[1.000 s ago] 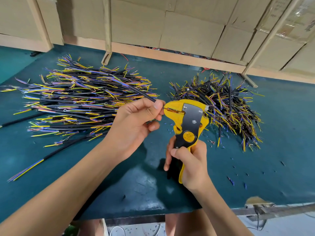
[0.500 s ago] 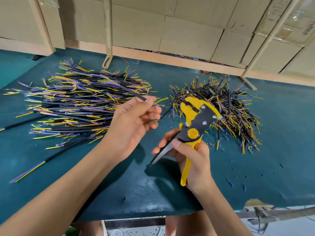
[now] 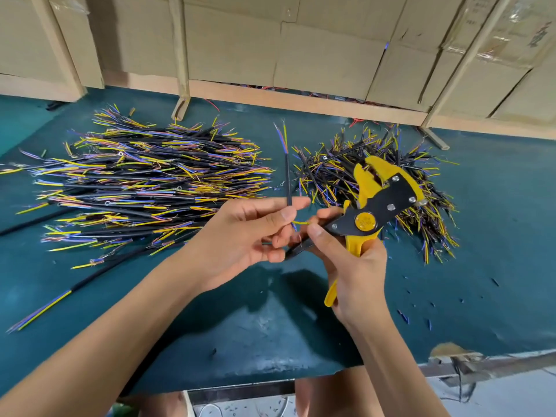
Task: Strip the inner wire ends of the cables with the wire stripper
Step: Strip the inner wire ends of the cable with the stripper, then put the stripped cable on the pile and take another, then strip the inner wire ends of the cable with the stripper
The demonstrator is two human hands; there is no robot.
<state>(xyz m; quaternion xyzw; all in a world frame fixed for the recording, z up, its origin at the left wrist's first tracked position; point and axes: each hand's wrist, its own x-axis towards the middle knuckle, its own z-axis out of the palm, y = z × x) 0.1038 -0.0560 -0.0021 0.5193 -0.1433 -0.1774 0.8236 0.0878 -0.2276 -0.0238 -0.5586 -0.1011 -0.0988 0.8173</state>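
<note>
Black cable (image 3: 288,182) pinched upright between thumb and fingers of left hand (image 3: 240,236), standing up above the fingertips. Blue, orange and yellow wire ends fanned out at its top. More thin wires poking out under the pinch, with one yellow wire (image 3: 301,223) bent sideways toward right hand (image 3: 355,266). Right thumb and fingertip touching that yellow wire.

Yellow and black wire stripper (image 3: 379,203) held in same right hand, fingers curled round its yellow handle, head pointing up and to the right. Stripper head well apart from the held cable, over the pile on the right.

Green table top (image 3: 240,320) underneath both hands. Big pile of long cables (image 3: 144,188) lying on the left, black with yellow, blue and orange ends. Smaller messy pile of cables (image 3: 421,182) on the right, just behind the stripper. Little blue and black bits (image 3: 403,316) scattered on the green near the right side. Brown cardboard boxes (image 3: 240,46) and wooden posts along the back. One loose long cable (image 3: 45,308) lying near the left edge, close to the left arm.
</note>
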